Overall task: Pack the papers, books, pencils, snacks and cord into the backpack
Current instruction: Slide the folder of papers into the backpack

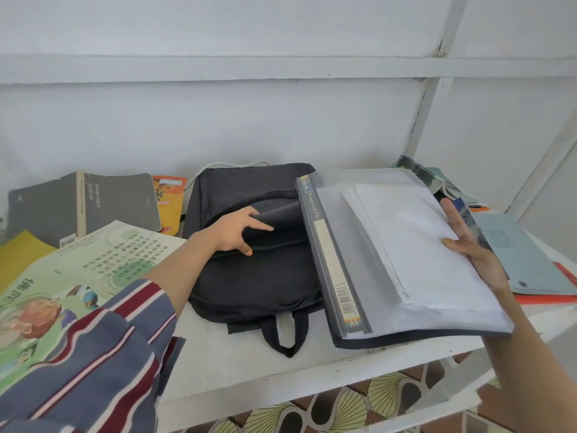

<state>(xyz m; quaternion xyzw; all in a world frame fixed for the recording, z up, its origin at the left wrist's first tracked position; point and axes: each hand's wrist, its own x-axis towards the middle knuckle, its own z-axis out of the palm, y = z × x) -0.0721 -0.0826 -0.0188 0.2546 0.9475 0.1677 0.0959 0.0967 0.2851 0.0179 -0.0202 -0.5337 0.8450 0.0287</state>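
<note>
A file (352, 245) of papers (421, 239) is pinched at its edge by the right hand (471, 245). Beside it, the black backpack (256, 276) is laid flat on the white table (218, 364), its open flap gripped by the left hand (237, 232).

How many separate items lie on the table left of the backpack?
4: a grey book at the back, an orange packet between it and the backpack, an open green textbook in front, a yellow cover at the far left. More may lie hidden underneath.

One backpack (249, 279), one file (331, 260), one grey book (118, 201), one green textbook (103, 264), two hands (233, 232) (472, 249).
</note>
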